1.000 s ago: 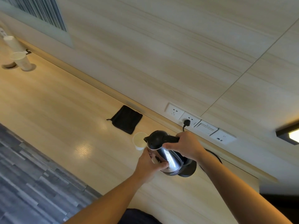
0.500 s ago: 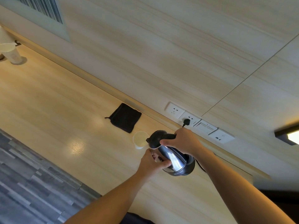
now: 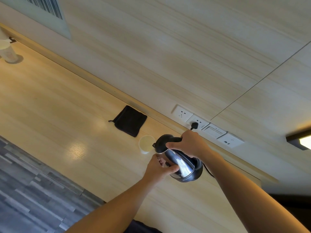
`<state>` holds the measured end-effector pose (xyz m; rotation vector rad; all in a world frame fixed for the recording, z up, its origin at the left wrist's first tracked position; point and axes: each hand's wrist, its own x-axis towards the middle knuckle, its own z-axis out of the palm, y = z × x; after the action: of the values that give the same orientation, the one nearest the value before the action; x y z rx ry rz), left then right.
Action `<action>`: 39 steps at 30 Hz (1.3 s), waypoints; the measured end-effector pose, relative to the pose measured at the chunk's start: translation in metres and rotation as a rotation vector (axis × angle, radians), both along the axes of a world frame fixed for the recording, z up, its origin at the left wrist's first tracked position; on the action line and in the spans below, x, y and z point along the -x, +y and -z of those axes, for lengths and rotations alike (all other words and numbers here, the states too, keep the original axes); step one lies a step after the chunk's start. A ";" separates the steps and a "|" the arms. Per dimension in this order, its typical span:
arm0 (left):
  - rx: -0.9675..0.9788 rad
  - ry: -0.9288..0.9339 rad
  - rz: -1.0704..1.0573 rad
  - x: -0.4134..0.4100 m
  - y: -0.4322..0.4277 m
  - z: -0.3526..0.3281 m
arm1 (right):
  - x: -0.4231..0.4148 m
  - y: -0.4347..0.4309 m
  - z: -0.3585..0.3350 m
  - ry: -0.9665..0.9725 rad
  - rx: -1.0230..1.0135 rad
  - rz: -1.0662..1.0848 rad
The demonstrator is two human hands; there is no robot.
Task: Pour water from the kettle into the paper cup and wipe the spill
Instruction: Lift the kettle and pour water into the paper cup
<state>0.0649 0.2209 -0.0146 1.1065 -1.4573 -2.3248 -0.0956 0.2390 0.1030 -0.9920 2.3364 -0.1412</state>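
A steel kettle (image 3: 180, 163) with a black lid is lifted above the wooden counter (image 3: 50, 115) and tilted left, its spout over a white paper cup (image 3: 146, 144). My right hand (image 3: 188, 142) grips the black handle on top. My left hand (image 3: 159, 168) is pressed against the kettle's steel side. The cup stands upright on the counter, and its inside looks pale yellow. A black cloth (image 3: 130, 120) lies flat just behind the cup, near the wall.
A black power cord (image 3: 207, 172) runs from under the kettle to a plug (image 3: 194, 125) in the wall sockets. A plastic cup (image 3: 7, 52) stands far left on the counter. The counter's front edge drops to grey flooring (image 3: 25, 190).
The kettle has tipped further to the left, bringing its spout closer over the paper cup. Both hands stayed on it. The view has shifted slightly.
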 end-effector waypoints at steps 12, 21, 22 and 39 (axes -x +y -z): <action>0.045 -0.070 0.035 0.001 -0.002 0.012 | 0.000 -0.009 -0.001 0.009 -0.027 -0.015; 0.025 -0.025 0.023 0.008 -0.002 0.017 | 0.004 -0.018 -0.002 0.008 -0.067 -0.039; 0.025 -0.028 0.022 0.010 -0.002 0.018 | 0.004 -0.019 -0.003 0.008 -0.073 -0.043; 0.011 0.023 -0.025 0.010 -0.001 0.025 | 0.000 -0.034 -0.014 -0.016 -0.136 -0.085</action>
<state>0.0553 0.2201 -0.0397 1.0847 -1.4383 -2.3027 -0.0956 0.2047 0.1173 -1.0164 2.2520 0.0426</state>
